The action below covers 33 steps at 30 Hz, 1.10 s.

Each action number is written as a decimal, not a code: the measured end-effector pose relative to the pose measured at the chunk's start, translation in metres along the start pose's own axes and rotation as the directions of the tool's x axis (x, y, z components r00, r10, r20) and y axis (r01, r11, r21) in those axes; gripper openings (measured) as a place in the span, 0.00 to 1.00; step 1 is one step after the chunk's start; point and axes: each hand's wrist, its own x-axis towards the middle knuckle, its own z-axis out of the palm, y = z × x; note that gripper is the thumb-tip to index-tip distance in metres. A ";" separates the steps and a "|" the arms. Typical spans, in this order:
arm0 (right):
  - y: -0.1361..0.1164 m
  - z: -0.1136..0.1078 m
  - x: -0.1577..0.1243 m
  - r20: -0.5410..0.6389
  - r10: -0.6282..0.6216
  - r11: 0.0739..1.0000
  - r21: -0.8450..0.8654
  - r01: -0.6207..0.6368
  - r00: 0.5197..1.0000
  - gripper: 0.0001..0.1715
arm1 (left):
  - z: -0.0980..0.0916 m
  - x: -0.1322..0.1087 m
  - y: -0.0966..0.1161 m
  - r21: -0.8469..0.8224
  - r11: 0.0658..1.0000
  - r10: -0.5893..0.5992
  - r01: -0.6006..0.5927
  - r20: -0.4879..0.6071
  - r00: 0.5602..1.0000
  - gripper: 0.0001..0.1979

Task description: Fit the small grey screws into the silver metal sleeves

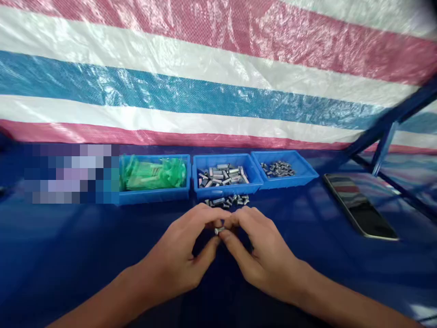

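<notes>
My left hand [182,253] and my right hand [261,255] meet above the blue table, fingertips pinched together on a small silver metal part [219,230]. Both hands have curled fingers closed around that part. Just beyond them lies a small heap of loose metal pieces [228,201] on the table. Behind the heap stand three blue bins: the left bin [153,195] holds green plastic pieces, the middle bin [225,184] holds larger metal pieces, the right bin [285,180] holds smaller metal pieces.
A dark phone [360,206] lies flat on the table to the right. A striped pink, white and blue tarp [205,77] hangs behind the bins. A blue metal frame [389,136] stands at the far right. A blurred patch sits left of the bins.
</notes>
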 end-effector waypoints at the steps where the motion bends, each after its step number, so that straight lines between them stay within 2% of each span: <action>1: 0.001 0.000 0.000 -0.012 -0.011 1.000 -0.020 0.011 1.000 0.03 | 0.000 0.001 0.000 -0.025 0.999 -0.030 0.030 -0.007 1.000 0.21; 4: 0.002 0.001 0.001 -0.024 -0.062 0.994 -0.093 0.060 0.998 0.06 | 0.001 0.003 -0.002 -0.113 0.987 -0.114 0.113 -0.004 0.993 0.20; 7: 0.003 -0.001 0.002 0.006 -0.133 0.974 -0.185 0.132 0.991 0.05 | 0.002 0.003 -0.003 -0.221 0.957 -0.184 0.189 0.042 0.982 0.20; 12: 0.006 -0.006 0.005 0.097 -0.191 0.961 -0.185 0.206 0.977 0.05 | 0.004 0.003 -0.001 -0.324 0.905 -0.260 0.276 0.090 0.961 0.17; 16: 0.009 -0.013 0.009 0.105 -0.280 0.924 -0.239 0.298 0.954 0.05 | 0.006 0.002 0.000 -0.335 0.896 -0.278 0.291 0.089 0.957 0.17; 18: 0.015 -0.025 0.012 0.025 -0.313 0.904 -0.298 0.306 0.950 0.05 | 0.007 0.001 -0.003 -0.271 0.923 -0.262 0.273 0.077 0.962 0.18; 20: 0.027 -0.043 0.016 -0.172 -0.250 0.895 -0.416 0.160 0.953 0.06 | 0.007 0.000 -0.006 -0.127 0.965 -0.222 0.228 0.061 0.973 0.18; 21: 0.035 -0.054 0.018 -0.326 -0.177 0.867 -0.498 -0.009 0.929 0.06 | 0.006 -0.001 -0.009 -0.032 0.980 -0.196 0.198 0.050 0.979 0.18; 22: 0.042 -0.063 0.019 -0.489 -0.118 0.813 -0.547 -0.198 0.864 0.06 | 0.006 -0.001 -0.011 0.065 0.984 -0.166 0.164 0.033 0.986 0.16; 24: 0.054 -0.074 0.021 -0.592 -0.054 0.735 -0.569 -0.370 0.804 0.11 | 0.004 0.000 -0.016 0.245 0.964 -0.102 0.101 -0.009 0.995 0.13; 25: 0.057 -0.074 0.021 -0.592 -0.043 0.728 -0.570 -0.380 0.805 0.14 | 0.003 0.001 -0.018 0.318 0.945 -0.074 0.079 -0.027 0.997 0.12; 27: 0.055 -0.063 0.019 -0.471 -0.056 0.795 -0.555 -0.246 0.880 0.15 | 0.002 0.003 -0.021 0.429 0.901 -0.051 0.057 -0.025 0.998 0.13; 29: 0.046 -0.043 0.017 -0.238 -0.131 0.886 -0.463 0.006 0.962 0.12 | 0.001 0.003 -0.024 0.487 0.872 -0.071 0.050 0.026 0.997 0.14; 31: 0.037 -0.021 0.014 -0.017 -0.177 0.928 -0.336 0.161 0.984 0.12 | 0.001 0.002 -0.024 0.494 0.868 -0.097 0.045 0.079 0.992 0.16; 33: 0.031 -0.007 0.012 0.096 -0.193 0.938 -0.273 0.213 0.976 0.15 | 0.002 0.001 -0.023 0.476 0.879 -0.099 0.034 0.113 0.989 0.17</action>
